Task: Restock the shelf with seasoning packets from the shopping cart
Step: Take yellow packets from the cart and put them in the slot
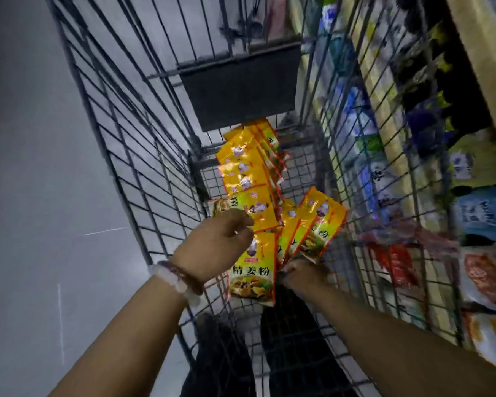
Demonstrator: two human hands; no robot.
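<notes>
Looking down into a grey wire-mesh shopping cart (143, 156), both arms reaching in over the near rim. Left hand (215, 242), w/ a pale beaded bracelet (175, 277) on the wrist, sits low in the basket, fingers curled in at the top edge of a yellow-orange seasoning packet (252, 270) that stands upright w/ printed characters and a food photo on its front. It pinches at that packet, tho the exact contact is hidden behind the knuckles. Right hand (304, 272) is just beside it, lower right, gripping the bottom ends of a fanned bunch of same yellow packets (312, 224) — several of them spread up and to the right like cards, fingers mostly hidden under the packets. Grip is closed tight round the fan's base.

Further in, a loose row of more yellow packets (246, 167) lies on the cart floor, overlapping each other, running from near the left hand up toward a dark flat flap panel (238, 90) that hangs at the far end of the basket.

Thru the cart's right side, blurred store shelf (413, 144) w/ mixed goods: blue-white bags, green-yellow packs, red packs lower down. Labels too smeared to read. Left of the cart, plain grey floor (40, 167) w/ a few light scratches. Below the basket, dark trouser legs (269, 353) show thru the mesh.
</notes>
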